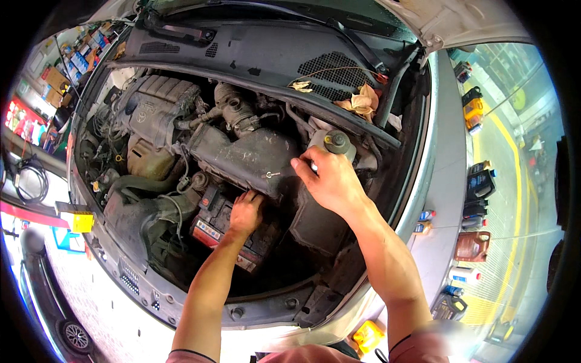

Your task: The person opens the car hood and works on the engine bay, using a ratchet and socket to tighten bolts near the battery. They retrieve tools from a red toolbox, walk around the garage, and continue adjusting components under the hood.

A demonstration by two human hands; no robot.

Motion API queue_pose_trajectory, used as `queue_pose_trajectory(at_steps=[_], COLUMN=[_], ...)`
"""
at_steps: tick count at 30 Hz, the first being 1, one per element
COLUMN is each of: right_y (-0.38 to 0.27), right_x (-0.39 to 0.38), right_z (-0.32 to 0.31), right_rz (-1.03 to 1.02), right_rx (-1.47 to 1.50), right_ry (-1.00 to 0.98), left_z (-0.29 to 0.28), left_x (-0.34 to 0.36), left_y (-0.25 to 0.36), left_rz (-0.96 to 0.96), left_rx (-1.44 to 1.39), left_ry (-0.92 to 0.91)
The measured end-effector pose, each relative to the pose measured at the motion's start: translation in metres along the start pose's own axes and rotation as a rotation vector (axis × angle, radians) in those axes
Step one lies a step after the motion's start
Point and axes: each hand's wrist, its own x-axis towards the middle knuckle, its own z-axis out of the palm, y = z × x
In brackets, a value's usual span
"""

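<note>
My left hand [247, 213] reaches in between the car battery [209, 221] and the black plastic air filter housing [245, 158]. Its bent fingers press together at the housing's lower edge; what they grip is hidden. Over the housing's right end, my right hand [334, 180] is closed, thumb against the curled index finger. A small whitish bit shows between them, too little to name. Just beyond that hand stands a fluid reservoir with a dark round cap [337, 141].
The engine cover [158, 103] lies at the left, beside an open-topped duct [236, 109]. Dry leaves [362, 103] rest on the cowl [254, 51]. Bottles and jugs [481, 184] line the floor at right. A yellow box [78, 221] sits by the front-left edge of the bay.
</note>
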Motion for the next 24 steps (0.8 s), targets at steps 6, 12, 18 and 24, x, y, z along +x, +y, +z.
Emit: queue_pose_trajectory(at_steps=[6, 12, 18, 24], right_y=[0.001, 0.003, 0.003, 0.003], right_x=[0.0, 0.001, 0.0, 0.0], right_z=[-0.006, -0.003, -0.002, -0.001], right_rz=[0.008, -0.106, -0.12, -0.109], right_rx=[-0.003, -0.007, -0.006, 0.003], right_ry=[0.024, 0.066, 0.068, 0.04], left_z=[-0.002, 0.003, -0.002, -0.009], left_x=[0.001, -0.001, 0.0, 0.001], left_y=[0.005, -0.001, 0.007, 0.009], left_rz=[-0.024, 0.005, 0.057, 0.05], left_rx=[0.077, 0.078, 0.12, 0.082], left_ry=[-0.052, 0.006, -0.002, -0.03])
